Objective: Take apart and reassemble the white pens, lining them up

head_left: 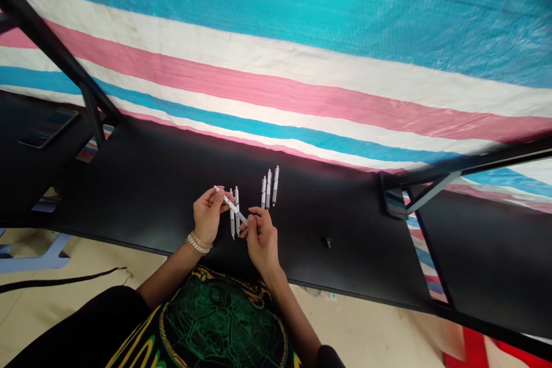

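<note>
Head camera view: Two bare hands meet over a black table (345, 218), a white pen (235, 209) slanting between them just in from the near edge. The left hand (207, 215), its wrist ringed by a beaded bracelet (199, 243), pinches the pen's upper end between thumb and fingers; the right hand (263, 238) pinches the lower end, its other fingers loosely curled. Two pens (234, 215) lie side by side beneath the held one, which crosses in front of them and partly hides them. Three more pens (269, 187) lie toward the far edge, just beyond the right hand, whose raised fingers stand before their lower tips.

Toward the right side of the table sits a small dark object (328, 242), too small to identify. A dark, phone-like slab (394, 198) rests near the far right corner, close to a grey brace (433, 191). Another flat, phone-like device (49, 126) lies on the neighboring surface at left, past a black frame (64, 49). A striped sheet (280, 89) of blue, white and pink hangs along the far edge. Below the near edge, a light-blue plastic piece (37, 259) and a black strap (64, 282) appear at left, and a red object (472, 348) at right.
</note>
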Tool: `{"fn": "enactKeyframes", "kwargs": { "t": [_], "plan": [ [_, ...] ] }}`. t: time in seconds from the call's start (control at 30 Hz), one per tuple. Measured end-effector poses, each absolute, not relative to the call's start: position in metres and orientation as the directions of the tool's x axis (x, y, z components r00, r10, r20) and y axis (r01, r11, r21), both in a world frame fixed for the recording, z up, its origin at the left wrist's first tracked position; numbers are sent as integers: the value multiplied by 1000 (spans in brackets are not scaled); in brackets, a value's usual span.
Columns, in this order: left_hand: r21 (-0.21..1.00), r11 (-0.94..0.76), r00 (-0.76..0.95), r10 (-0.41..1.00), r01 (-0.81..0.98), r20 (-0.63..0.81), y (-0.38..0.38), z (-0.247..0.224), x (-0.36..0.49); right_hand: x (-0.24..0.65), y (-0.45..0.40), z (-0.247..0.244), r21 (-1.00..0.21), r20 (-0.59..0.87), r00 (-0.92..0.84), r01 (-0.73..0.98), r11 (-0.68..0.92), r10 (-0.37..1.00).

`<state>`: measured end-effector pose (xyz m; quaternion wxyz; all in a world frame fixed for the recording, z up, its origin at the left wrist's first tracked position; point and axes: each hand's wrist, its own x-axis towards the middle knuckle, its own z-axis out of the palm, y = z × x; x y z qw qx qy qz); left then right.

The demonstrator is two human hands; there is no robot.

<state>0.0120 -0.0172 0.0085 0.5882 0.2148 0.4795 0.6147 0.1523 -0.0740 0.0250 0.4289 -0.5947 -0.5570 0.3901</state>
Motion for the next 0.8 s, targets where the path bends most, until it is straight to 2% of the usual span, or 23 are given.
{"fn": "enactKeyframes", "kwargs": {
  "t": [0.33, 0.43, 0.6, 0.8],
  "plan": [
    [830, 163, -180, 937, -533, -300, -17, 12, 11, 151, -77, 23, -921, 20, 27, 389, 8, 999],
    [737, 203, -65, 946, -644, -317, -14, 22, 9, 151, -78, 24, -927, 24, -4, 374, 23, 1000],
    [463, 310, 125, 913, -831, -387, -9, 32, 0, 152, -81, 29, -927, 83, -8, 367, 80, 997],
    [426, 330, 105, 876, -843, -471, -9, 28, -7, 157, -85, 29, -926, 105, 28, 368, 87, 994]
  ]
}}
